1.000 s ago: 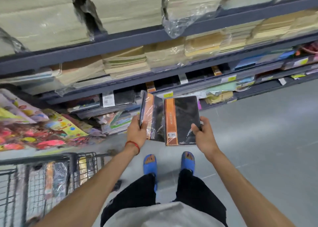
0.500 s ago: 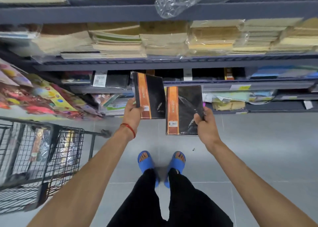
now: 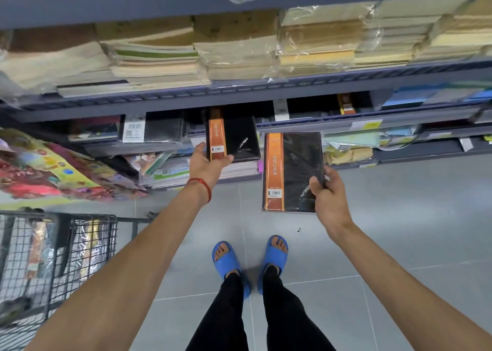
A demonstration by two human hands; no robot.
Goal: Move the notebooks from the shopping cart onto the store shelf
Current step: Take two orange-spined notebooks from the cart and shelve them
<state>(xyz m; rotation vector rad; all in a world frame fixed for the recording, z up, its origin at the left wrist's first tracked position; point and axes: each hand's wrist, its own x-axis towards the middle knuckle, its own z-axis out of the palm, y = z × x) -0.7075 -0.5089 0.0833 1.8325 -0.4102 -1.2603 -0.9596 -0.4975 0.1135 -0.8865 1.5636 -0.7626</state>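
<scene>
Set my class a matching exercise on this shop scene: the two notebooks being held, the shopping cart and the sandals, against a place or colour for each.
Things:
1 left notebook, in left hand
2 right notebook, in right hand
3 shopping cart
4 sandals

Places or colours:
a blue
b wire mesh, lower left
c top end reaching the shelf
d held lower, over grey floor

Pairs: 1-c, 2-d, 3-b, 4-a

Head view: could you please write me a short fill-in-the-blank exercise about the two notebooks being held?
1. The left hand holds a notebook with an ____ band down its cover.
2. The right hand grips the second notebook; the person wears ____ sandals.
3. The shopping cart stands on the person's ____ side.
Missing words: orange; blue; left.
</scene>
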